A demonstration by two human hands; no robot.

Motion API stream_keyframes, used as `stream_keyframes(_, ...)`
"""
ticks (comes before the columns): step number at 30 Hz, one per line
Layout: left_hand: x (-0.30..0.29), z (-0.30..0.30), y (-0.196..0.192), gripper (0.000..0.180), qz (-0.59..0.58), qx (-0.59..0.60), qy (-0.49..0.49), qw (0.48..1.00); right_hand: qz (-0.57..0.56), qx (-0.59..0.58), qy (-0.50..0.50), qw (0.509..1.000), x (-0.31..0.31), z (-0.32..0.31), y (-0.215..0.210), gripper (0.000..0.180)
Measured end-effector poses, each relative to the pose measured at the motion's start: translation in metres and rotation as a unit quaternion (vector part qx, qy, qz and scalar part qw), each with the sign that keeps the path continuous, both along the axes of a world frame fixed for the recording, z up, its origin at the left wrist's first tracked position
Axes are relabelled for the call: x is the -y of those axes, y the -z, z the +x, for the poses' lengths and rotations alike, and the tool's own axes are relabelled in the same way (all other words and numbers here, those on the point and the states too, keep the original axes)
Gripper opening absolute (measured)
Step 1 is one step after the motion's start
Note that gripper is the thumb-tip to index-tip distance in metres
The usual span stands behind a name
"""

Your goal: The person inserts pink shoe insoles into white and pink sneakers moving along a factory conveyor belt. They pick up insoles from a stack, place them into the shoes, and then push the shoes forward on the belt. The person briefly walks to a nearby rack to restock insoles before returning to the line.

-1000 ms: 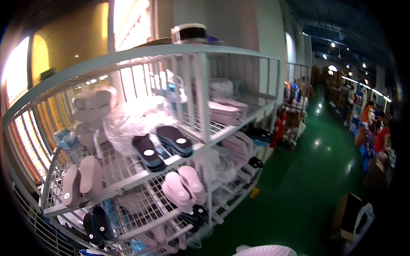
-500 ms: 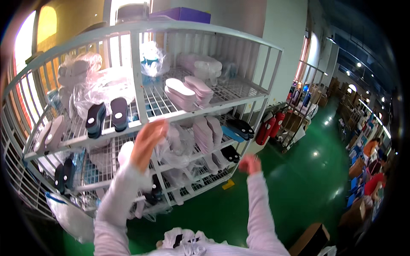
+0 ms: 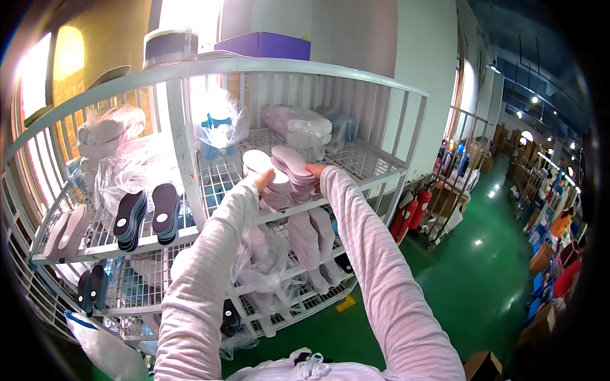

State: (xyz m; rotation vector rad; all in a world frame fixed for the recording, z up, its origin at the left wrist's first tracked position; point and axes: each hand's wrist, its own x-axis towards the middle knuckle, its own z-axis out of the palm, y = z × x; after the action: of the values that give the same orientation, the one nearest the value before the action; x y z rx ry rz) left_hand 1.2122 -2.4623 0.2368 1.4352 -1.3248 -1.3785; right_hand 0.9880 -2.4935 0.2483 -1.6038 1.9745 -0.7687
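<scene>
Pale-pink insole stacks (image 3: 290, 161) sit unlifted on the shelf (image 3: 363, 155), the person's left hand (image 3: 264, 180) and right hand (image 3: 314, 171) against them, finger closure impossible to tell.

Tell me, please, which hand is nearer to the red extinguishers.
Right: the right hand is at the right insole stack, left of the extinguishers; the left hand is farther left, at the left stack.

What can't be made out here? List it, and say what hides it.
In the head view:
- Left hand and right hand: grip on the insoles unclear; palms turned away.
- Dark item: partly behind the right sleeve.
- Purple box: inside hidden by its sides.
- Carton: cut off by the lower edge.
</scene>
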Motion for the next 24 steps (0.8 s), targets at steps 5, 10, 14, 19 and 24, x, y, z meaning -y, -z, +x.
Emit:
stream_keyframes(5, -0.008, 0.008, -0.014, 0.066, 0.022, -0.048, -0.012, 0.999, 0.041, 0.112, -0.04, 0.992, 0.006, 0.039, 0.0, 0.053)
stream_keyframes(10, -0.004, 0.015, -0.017, 0.059, 0.029, -0.089, -0.038, 0.995, 0.051, 0.226, -0.055, 0.971, 0.014, 0.046, 0.007, 0.054)
stream_keyframes(14, -0.013, 0.017, -0.014, 0.041, -0.05, -0.193, -0.028, 0.979, -0.065, 0.264, -0.051, 0.961, 0.008, 0.059, 0.002, 0.056)
stream_keyframes(19, -0.062, 0.019, -0.054, 0.052, -0.079, -0.263, -0.043, 0.961, -0.25, 0.345, -0.073, 0.902, -0.059, 0.085, -0.024, 0.069)
stream_keyframes(24, -0.158, -0.071, -0.039, 0.074, -0.314, -0.41, -0.035, 0.855, -0.27, 0.475, -0.134, 0.827, -0.191, -0.002, -0.029, 0.067)
